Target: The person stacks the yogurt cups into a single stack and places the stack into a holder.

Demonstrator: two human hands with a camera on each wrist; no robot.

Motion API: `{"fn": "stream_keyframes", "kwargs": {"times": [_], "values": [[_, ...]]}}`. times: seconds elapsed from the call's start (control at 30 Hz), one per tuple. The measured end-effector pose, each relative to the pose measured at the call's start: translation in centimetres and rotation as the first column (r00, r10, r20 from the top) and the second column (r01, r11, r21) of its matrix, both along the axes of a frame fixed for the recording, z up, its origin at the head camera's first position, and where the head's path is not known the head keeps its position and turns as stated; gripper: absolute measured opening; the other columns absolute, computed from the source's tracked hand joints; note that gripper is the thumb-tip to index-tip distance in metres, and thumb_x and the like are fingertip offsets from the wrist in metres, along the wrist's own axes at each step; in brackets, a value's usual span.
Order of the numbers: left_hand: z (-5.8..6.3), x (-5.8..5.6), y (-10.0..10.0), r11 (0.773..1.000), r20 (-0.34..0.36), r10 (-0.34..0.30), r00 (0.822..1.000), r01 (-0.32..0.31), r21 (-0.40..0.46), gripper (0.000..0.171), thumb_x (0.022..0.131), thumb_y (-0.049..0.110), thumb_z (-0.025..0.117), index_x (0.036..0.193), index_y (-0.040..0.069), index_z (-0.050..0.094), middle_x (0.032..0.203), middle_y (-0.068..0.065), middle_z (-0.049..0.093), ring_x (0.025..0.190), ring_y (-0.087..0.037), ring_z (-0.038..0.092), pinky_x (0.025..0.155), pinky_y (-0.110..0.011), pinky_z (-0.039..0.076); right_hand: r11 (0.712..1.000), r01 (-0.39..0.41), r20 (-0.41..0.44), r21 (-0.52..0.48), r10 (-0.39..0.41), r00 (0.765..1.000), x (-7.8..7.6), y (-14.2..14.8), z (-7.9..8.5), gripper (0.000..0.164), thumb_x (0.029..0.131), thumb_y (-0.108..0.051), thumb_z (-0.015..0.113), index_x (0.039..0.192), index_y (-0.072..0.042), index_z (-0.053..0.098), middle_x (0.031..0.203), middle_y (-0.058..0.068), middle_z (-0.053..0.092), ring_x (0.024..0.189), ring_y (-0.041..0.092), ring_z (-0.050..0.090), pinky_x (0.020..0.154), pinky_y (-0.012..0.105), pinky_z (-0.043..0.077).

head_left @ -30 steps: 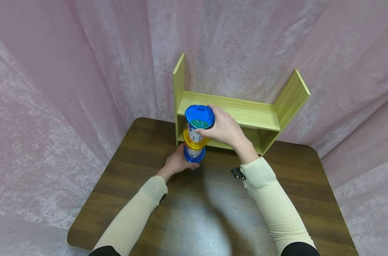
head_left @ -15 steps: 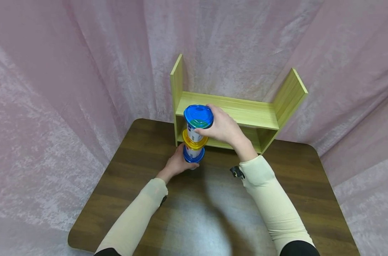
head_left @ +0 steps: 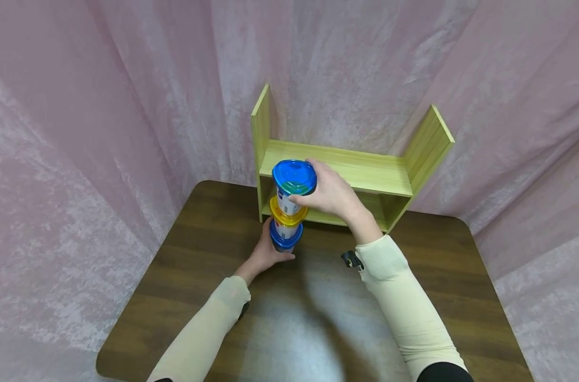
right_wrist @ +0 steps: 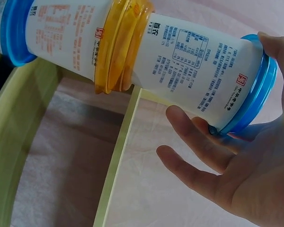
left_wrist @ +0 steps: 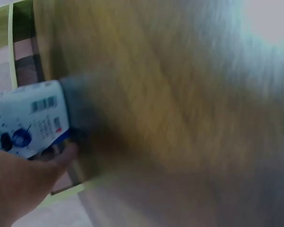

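Note:
Three white printed cups with plastic lids stand stacked in front of the shelf. My right hand holds the top cup by its blue lid, thumb and fingers on opposite sides. Below it sits a cup with a yellow lid. My left hand grips the bottom cup under its blue lid, from the left. Part of the left hand is hidden behind that cup. Whether the stack's base touches the table is unclear.
A light wooden shelf with upright side panels stands behind the cups on the dark wooden table. Pink curtains hang behind and at both sides.
Everything sits slightly lower and further left in the head view. My left hand has shifted slightly toward the table's front, and more of the bottom cup shows below its lid.

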State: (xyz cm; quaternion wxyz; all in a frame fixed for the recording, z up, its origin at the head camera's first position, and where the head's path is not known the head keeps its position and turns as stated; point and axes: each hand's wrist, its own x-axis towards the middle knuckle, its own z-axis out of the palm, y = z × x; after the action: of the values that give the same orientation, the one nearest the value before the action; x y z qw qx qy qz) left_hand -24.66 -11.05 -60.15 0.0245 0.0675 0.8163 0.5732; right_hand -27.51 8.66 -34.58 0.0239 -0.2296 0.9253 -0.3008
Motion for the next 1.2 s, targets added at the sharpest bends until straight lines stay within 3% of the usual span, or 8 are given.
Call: {"fn": "stream_keyframes", "kwargs": {"times": [0.17,0.4,0.57,0.93,1.2], "values": [[-1.3,0.1,0.4,0.996,-0.031,0.074,0.997,-0.072,0.043,0.122,0.076,0.011,0.091,0.159,0.021,0.002,0.156,-0.017,0.031,0.140,-0.038,0.038,0.116,-0.056,0.029,1.000,-0.005,0.004,-0.015,0.005,1.000,0.1,0.0,-0.3,0.100,0.080,-0.050,0.082,0.155,-0.007,0.033,0.146,0.014,0.048,0.125,0.032,0.055,0.100,0.051,0.050],[-2.1,0.1,0.4,0.988,-0.001,0.148,0.989,-0.147,0.036,0.105,0.079,0.022,0.090,0.156,0.009,0.019,0.152,-0.020,0.039,0.137,-0.039,0.043,0.114,-0.057,0.033,1.000,-0.012,0.004,-0.022,0.012,1.000,0.2,-0.1,-0.5,0.103,0.079,-0.052,0.083,0.156,-0.007,0.032,0.147,0.014,0.048,0.126,0.032,0.054,0.101,0.051,0.049],[-2.1,0.3,0.1,0.991,0.013,0.134,0.991,-0.134,-0.002,0.094,0.080,0.026,0.089,0.151,0.008,0.030,0.147,-0.017,0.047,0.134,-0.036,0.047,0.113,-0.057,0.035,0.999,-0.017,0.012,-0.029,0.018,1.000,0.1,0.0,-0.6,0.104,0.078,-0.054,0.083,0.157,-0.008,0.031,0.149,0.015,0.046,0.128,0.033,0.053,0.103,0.051,0.048],[-1.9,-0.3,-0.1,0.991,-0.009,0.111,0.994,-0.112,-0.073,0.096,0.080,0.030,0.089,0.153,0.010,0.029,0.147,-0.016,0.049,0.132,-0.034,0.050,0.113,-0.054,0.036,0.998,-0.028,-0.011,-0.049,0.027,1.000,-0.2,0.0,-0.6,0.105,0.078,-0.054,0.083,0.157,-0.010,0.031,0.151,0.013,0.044,0.131,0.032,0.050,0.105,0.052,0.046],[-1.8,-0.6,-0.2,0.990,0.007,0.103,0.995,-0.102,-0.098,0.097,0.081,0.031,0.088,0.155,0.012,0.027,0.149,-0.013,0.048,0.134,-0.032,0.049,0.114,-0.052,0.036,0.998,0.015,-0.030,-0.064,-0.017,0.999,0.0,0.2,-0.6,0.106,0.079,-0.060,0.079,0.160,-0.016,0.027,0.156,0.010,0.040,0.134,0.033,0.047,0.104,0.055,0.045]]}}
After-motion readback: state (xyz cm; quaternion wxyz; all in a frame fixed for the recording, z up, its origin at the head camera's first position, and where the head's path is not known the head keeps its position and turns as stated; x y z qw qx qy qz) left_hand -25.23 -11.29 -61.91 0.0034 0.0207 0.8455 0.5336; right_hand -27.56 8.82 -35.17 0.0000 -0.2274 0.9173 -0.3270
